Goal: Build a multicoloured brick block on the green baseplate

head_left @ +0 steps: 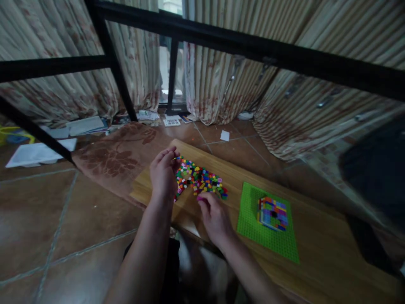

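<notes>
Small toy building bricks (198, 175) in many colours lie in a loose pile on the wooden table (234, 171). At the pile's left end, my left hand (163, 173) is raised a little with its fingers curled together; what lies between the fingertips, if anything, is too small to make out. My right hand (217, 215) is closed at the pile's near edge, pinching a small magenta brick (200, 198) between thumb and finger. To the right lies a green baseplate (249, 215), bearing a low block built of multicoloured bricks (274, 214).
Black metal bars (202, 27) cross the view above the table. Behind them hang striped curtains (218, 84). A brown floral cloth (117, 154) spreads at the table's left end. Papers (85, 125) and a white card (225, 135) lie on the tiled floor (34, 211).
</notes>
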`<state>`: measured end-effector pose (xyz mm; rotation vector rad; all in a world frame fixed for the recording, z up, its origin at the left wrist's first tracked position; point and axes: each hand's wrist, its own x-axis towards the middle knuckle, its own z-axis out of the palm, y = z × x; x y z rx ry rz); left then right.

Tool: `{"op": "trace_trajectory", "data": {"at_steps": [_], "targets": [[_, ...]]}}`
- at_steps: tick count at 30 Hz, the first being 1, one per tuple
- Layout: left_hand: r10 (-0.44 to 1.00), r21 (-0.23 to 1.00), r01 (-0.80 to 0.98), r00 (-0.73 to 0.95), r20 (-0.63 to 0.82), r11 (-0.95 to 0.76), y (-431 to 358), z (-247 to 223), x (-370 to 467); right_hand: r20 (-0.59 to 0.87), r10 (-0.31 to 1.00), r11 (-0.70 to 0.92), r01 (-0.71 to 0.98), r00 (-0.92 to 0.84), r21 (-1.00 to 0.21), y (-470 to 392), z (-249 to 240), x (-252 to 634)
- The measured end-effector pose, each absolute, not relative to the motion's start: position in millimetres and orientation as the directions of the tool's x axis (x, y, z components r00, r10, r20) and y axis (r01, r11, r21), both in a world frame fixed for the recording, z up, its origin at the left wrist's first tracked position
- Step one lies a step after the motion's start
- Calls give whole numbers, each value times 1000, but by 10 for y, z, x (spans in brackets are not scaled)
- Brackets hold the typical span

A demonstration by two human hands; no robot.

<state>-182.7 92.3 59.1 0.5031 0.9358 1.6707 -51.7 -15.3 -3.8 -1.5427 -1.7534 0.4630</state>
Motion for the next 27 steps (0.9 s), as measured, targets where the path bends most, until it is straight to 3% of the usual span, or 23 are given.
{"op": "trace_trajectory", "data": {"at_steps": [3, 6, 11, 17, 27], "targets": [[987, 881, -472, -124, -101, 31, 825, 565, -1562, 177, 979, 87, 567, 104, -819, -574, -35, -243], [984, 959, -261, 163, -70, 111, 601, 471, -1203, 109, 960, -29, 478, 258, -878, -966, -90, 167], [831, 996, 35, 555, 46, -78, 165, 213, -654, 166, 847, -129, 498, 505, -858, -1381, -134, 894], [754, 875, 298, 648, 108, -381, -58, 127, -285, 297, 783, -103, 584, 547, -805, -1450, -93, 1401], [701, 736, 365, 684, 205, -571, -110, 47, -47, 313, 820, -68, 625, 479, -778, -1280, -61, 1800]]}}
